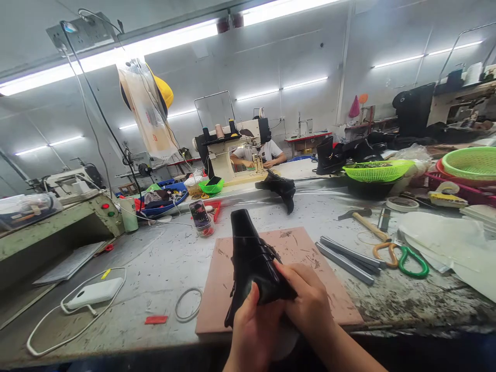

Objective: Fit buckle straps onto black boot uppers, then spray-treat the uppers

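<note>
A black leather boot upper [248,248] is held over a pinkish board [310,263] at the front of the workbench. My left hand [258,325] grips it from below, with the thumb up along its near left side. On the right, my right hand [308,292] closes on the near end, its thumb pressed against the leather. The shaft part points away from me and a strap crosses its middle. My fingers under the leather are hidden.
Grey strips [344,261], scissors [413,262] and a hammer [368,225] lie to the right. A phone [199,214], a white power bank [93,293] and a ring [188,305] are leftward. Another black boot upper [279,188] lies behind. A person [267,151] sits beyond a sewing machine [220,155].
</note>
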The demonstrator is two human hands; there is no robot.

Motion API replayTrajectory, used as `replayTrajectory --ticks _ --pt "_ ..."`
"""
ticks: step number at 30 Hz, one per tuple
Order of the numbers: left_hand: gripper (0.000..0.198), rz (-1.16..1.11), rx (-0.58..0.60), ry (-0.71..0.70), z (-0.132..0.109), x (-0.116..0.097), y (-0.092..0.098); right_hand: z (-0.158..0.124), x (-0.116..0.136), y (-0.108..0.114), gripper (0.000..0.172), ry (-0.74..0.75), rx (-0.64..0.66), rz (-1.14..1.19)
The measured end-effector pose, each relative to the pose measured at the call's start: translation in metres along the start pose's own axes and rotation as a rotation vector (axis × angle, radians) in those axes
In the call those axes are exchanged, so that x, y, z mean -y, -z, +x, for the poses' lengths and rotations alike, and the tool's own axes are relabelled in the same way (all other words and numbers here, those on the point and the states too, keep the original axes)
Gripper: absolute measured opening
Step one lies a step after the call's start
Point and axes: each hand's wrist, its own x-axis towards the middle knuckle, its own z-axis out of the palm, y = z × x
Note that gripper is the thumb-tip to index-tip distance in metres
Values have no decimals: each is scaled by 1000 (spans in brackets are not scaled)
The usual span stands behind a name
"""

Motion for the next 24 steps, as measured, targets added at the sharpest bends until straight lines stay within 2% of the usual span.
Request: replayTrajectory --ticks 2,3,8,13,17,19,21,24 --pt "24 39 -150 -36 -1 0 -4 1 0 1 46 -2 9 -69" --pt "24 59 -185 -40 -1 1 -7 1 1 2 45 16 9 -85" --pt "33 147 -38 15 -5 5 -10 3 4 6 39 124 7 -75" --pt "35 177 -66 17 -8 6 -2 4 6 8 37 93 22 -57" --pt "36 128 -68 7 -10 8 -8 2 5 7 39 63 63 -40" --pt "28 75 -166 -25 -10 8 -15 0 3 6 45 58 58 7" --pt "21 22 -324 -63 -8 6 -22 -2 1 4 55 55 21 49" --pt "19 -21 -500 -83 -5 3 -28 -7 -2 2 65 50 -13 67"
